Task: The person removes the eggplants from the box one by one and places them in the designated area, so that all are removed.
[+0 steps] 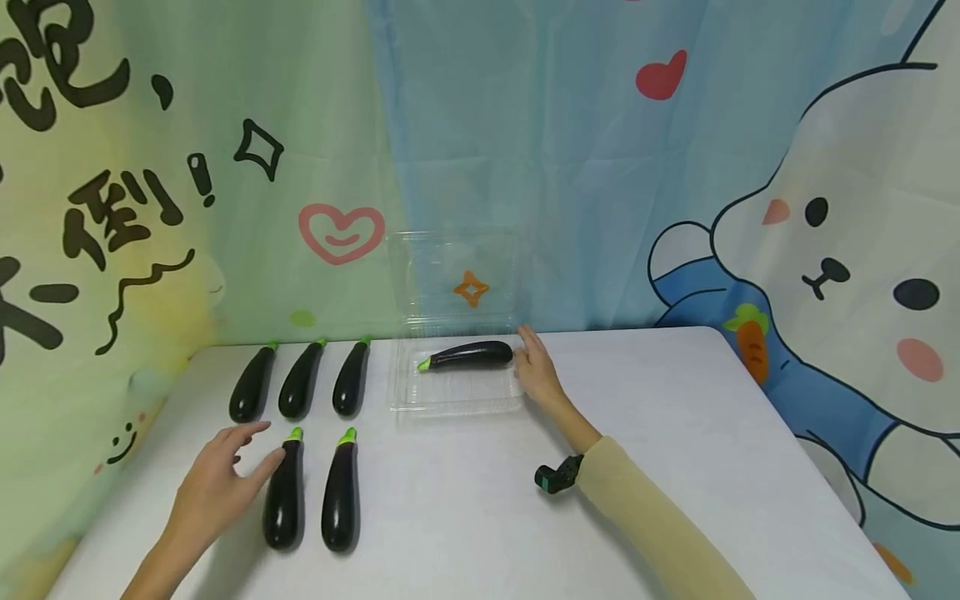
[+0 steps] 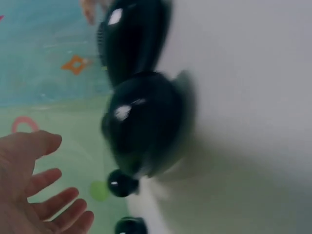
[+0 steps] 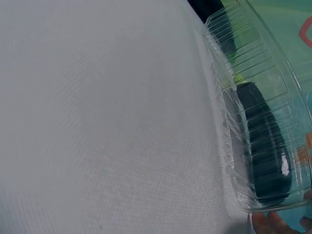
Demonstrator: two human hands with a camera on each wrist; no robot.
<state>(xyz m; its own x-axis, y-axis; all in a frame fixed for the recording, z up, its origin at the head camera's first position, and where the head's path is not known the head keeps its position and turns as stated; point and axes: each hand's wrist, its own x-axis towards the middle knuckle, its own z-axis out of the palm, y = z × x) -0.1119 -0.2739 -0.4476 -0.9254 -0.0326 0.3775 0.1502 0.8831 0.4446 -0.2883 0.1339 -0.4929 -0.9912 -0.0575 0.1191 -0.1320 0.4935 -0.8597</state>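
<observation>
My left hand [image 1: 213, 487] is over the table at the left, fingers spread and relaxed, holding nothing. Its thumb lies close beside the top of a dark eggplant [image 1: 282, 504] in the front row; another eggplant [image 1: 340, 500] lies just right of that one. Three more eggplants [image 1: 349, 379] form the row behind. My right hand [image 1: 538, 371] rests with extended fingers at the right edge of a clear plastic clamshell box [image 1: 457, 400], its lid raised. Inside the box one eggplant [image 3: 265, 146] lies sideways, green stem end pointing left.
A white cloth covers the table [image 1: 450, 517]. Right behind its back edge hangs a printed curtain [image 1: 585, 167] with a cartoon bear at the right. A small black wrist camera [image 1: 558, 477] sits at my right sleeve [image 1: 645, 508].
</observation>
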